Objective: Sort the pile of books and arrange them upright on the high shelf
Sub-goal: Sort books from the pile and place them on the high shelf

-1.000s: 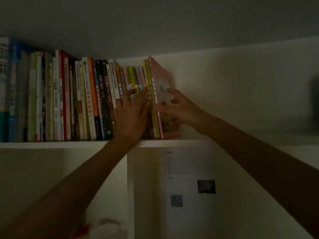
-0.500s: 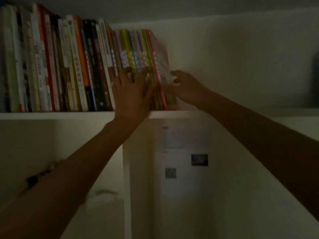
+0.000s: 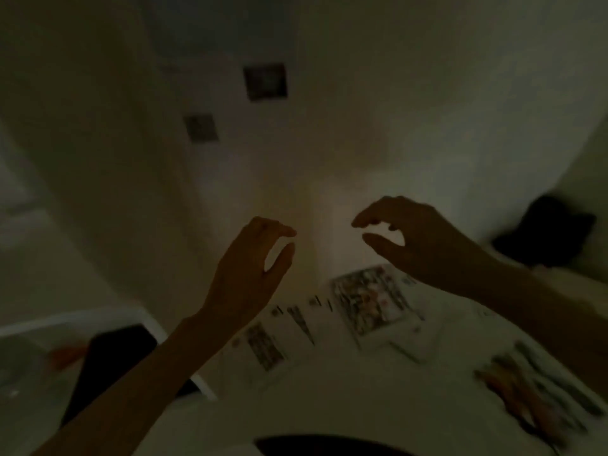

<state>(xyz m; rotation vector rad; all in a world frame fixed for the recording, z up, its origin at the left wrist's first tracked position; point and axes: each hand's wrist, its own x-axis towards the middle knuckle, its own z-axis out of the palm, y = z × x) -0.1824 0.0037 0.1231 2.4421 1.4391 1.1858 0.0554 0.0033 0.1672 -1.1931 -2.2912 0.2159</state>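
The view is dim and blurred, and the high shelf with its row of books is out of sight. My left hand [image 3: 253, 268] hangs in the air at the centre with its fingers loosely curled, holding nothing. My right hand [image 3: 404, 238] is level with it to the right, fingers and thumb loosely bent, also holding nothing. Below the hands, several books lie flat on a white surface [image 3: 329, 406]: one with a pictured cover [image 3: 368, 301] under my right wrist, a white one [image 3: 263, 347] left of it, and a colourful stack [image 3: 533, 393] at the lower right.
A white wall panel carries two small dark squares [image 3: 265, 81], [image 3: 200, 127]. A dark object [image 3: 546, 232] sits at the right edge. A black shape [image 3: 112, 360] lies at the lower left beside a white ledge [image 3: 65, 324]. A dark rounded edge [image 3: 329, 445] shows at the bottom.
Both hands have let go of the shelved books and dropped away from the shelf. The view has swung down from the shelf to the white surface with the loose books.
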